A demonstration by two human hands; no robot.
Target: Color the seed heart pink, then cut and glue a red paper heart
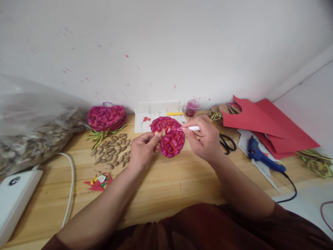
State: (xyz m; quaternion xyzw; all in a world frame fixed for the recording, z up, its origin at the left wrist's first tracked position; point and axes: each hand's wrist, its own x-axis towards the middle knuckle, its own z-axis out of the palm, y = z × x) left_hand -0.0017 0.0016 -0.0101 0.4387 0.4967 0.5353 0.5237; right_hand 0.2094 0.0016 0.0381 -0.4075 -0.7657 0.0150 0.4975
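Observation:
A round red disc covered in pink-painted peanuts (173, 142) is held up over the table. My left hand (144, 147) pinches it at its left edge, where a few peanuts still show their bare tan shell. In my right hand (205, 139) is a white-handled paintbrush (194, 128), its pink tip against the peanuts near the disc's middle. A small clear cup of pink paint (192, 108) stands behind my right hand. Loose unpainted peanuts (111, 151) lie on the table left of my left hand.
Stacked finished pink discs (106, 117) with green strings and a bag of peanuts (39, 142) sit left, near a white power bank (19, 198). White paper (142, 119) lies behind. Rightward are black-handled scissors (235, 143), a blue glue gun (264, 156) and red card (270, 125).

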